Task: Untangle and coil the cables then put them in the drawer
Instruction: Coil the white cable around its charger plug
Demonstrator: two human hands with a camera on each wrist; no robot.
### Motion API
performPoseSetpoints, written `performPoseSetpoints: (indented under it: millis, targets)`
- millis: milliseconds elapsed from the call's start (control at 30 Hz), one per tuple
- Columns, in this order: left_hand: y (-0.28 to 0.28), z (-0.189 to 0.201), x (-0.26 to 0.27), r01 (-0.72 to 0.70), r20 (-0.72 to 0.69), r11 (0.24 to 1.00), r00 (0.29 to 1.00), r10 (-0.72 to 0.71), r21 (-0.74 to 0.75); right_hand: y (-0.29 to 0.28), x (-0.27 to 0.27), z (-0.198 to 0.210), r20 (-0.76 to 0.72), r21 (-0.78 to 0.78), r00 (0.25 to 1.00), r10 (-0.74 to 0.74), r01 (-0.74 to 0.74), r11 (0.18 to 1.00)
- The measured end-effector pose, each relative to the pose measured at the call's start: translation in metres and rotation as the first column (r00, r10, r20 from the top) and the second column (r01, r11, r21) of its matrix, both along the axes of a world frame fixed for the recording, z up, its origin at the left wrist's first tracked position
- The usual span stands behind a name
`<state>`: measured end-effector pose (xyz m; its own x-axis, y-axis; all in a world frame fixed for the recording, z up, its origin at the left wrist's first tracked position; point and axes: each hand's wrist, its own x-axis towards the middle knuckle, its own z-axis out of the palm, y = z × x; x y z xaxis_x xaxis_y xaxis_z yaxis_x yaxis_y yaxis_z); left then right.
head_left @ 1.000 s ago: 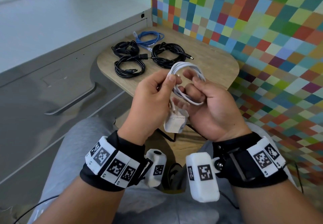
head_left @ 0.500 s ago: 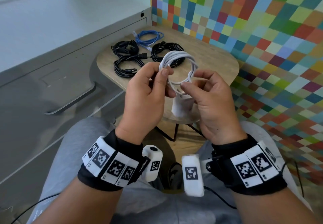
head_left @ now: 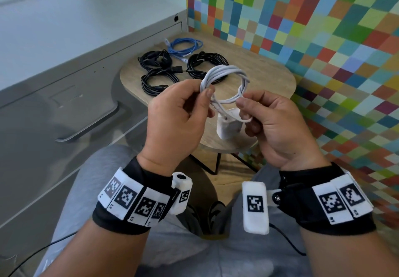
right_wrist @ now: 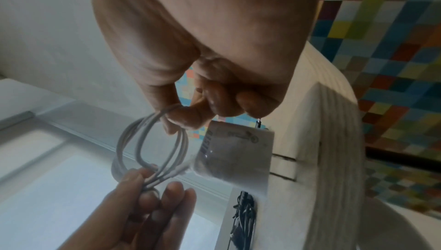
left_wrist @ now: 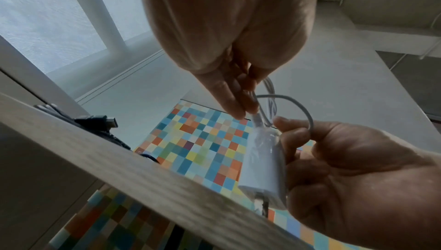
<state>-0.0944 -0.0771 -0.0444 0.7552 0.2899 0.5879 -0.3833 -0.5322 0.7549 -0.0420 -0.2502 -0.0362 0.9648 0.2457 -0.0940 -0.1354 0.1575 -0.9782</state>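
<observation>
Left fingers: my left hand (head_left: 174, 121) pinches the cable (head_left: 226, 71) where its white loops cross, thumb on top.
Right fingers: my right hand (head_left: 278, 125) pinches the loops' lower side, with the tail curled round one finger.
Cable: it stands as a round coil between both sets of fingers, above the worktop (head_left: 269, 78).
Charger: the charger (head_left: 228, 127) hangs just below my fingers.
Doing it well: I judge the tail needs wrapping round the bundle. I should keep the left pinch firm so no loop springs out, and avoid kinking the cable at the charger.
Drawer: the drawer (head_left: 64, 114) is left of my left fingers and closed.
Others: the black coils (head_left: 159, 80) and the blue coil (head_left: 185, 46) lie beyond my fingers.
Writing: the grey print on the charger is too blurred to read. The wrist bands (head_left: 129, 199) carry square codes, and their small characters are illegible.
</observation>
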Motion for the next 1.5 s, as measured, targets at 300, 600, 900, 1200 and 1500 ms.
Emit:
performPoseSetpoints:
  millis: [300,600,900,1200,1500]
  targets:
    - [0.001,0.003,0.0,0.043,-0.128,0.967,0.989,-0.077,-0.251,-0.002,-0.002,0.006,0.072,0.05,0.997,-0.004,0.001,0.999]
    - [-0.002,0.011,-0.001,0.059,-0.169,0.93,0.977,-0.128,-0.364,0.001,-0.014,0.007,0.231,-0.233,0.967,0.11,-0.055,0.971]
    - [-0.016,0.01,-0.004,0.074,-0.116,0.93,0.985,-0.124,-0.361,0.021,-0.031,0.006,0.236,-0.093,0.97,-0.06,0.084,0.992]
    - [-0.02,0.013,-0.006,0.072,-0.107,0.949,0.988,-0.109,-0.307,0.037,-0.042,0.003,0.074,0.18,0.995,-0.065,0.05,0.982]
    - [-0.021,0.014,-0.005,0.111,-0.19,0.897,0.959,-0.209,-0.429,0.04,-0.044,0.003,0.134,0.152,0.971,-0.196,0.175,0.973]
